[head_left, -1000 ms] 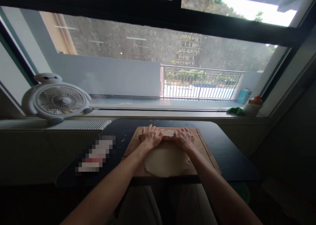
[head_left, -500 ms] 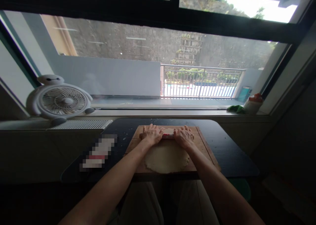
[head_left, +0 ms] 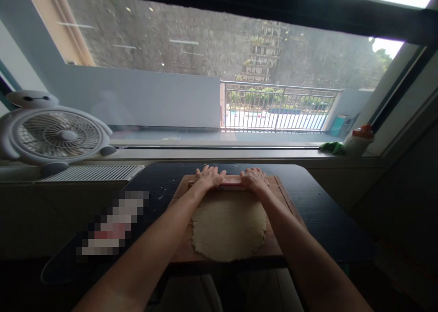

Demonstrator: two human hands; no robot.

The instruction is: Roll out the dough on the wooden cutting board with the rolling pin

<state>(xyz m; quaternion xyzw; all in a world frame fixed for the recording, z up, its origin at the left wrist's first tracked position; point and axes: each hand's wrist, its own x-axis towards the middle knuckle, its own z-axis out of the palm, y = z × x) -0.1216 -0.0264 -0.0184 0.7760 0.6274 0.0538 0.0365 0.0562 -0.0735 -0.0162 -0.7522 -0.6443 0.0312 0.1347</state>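
Observation:
A wide, flat sheet of dough [head_left: 229,225] with a ragged edge lies on a wooden board [head_left: 273,243]. Across its far part rests a rolling pin [head_left: 232,183]. My left hand [head_left: 210,177] bears down on the pin's left part, closed over it, with its fingers reaching past to the far side. My right hand [head_left: 253,179] holds the right part in the same way. Between the hands the pin's middle is visible; under the palms it is hidden. The dough's far edge is partly covered by the hands and pin.
The board stands on a dark table [head_left: 328,225] with light specks on it. A blurred-out item [head_left: 112,225] lies at the table's left. On the left is a white fan [head_left: 66,136]; a bottle with an orange top [head_left: 359,138] and a green cloth [head_left: 331,148] sit on the windowsill.
My hands and the rolling pin have moved away from me, over the dough's far part. More dough shows on the near side. The head view has dipped and come closer.

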